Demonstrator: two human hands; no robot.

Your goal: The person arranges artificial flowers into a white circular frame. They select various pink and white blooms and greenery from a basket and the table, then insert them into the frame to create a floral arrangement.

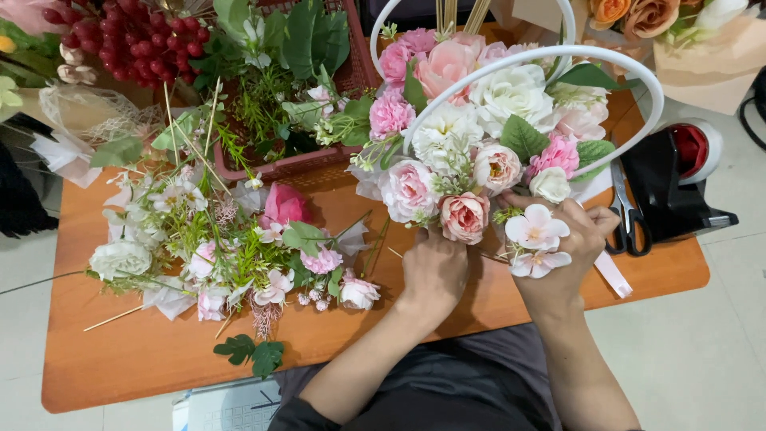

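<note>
A flower arrangement [471,136] of pink, peach and white artificial blooms fills a white hoop frame [648,84] standing on the wooden table [144,351]. My left hand [435,267] presses up against the underside of the arrangement, just below a peach rose [464,215]; what its fingers grip is hidden by the blooms. My right hand [570,247] holds a sprig of pale pink-white blossoms [536,239] at the arrangement's lower right edge.
Loose flowers and greenery [207,247] lie spread on the table's left half. A red basket [319,160] of foliage sits behind them, with red berries [136,36] at far left. Scissors [626,215] and a black tape dispenser [678,179] lie at right.
</note>
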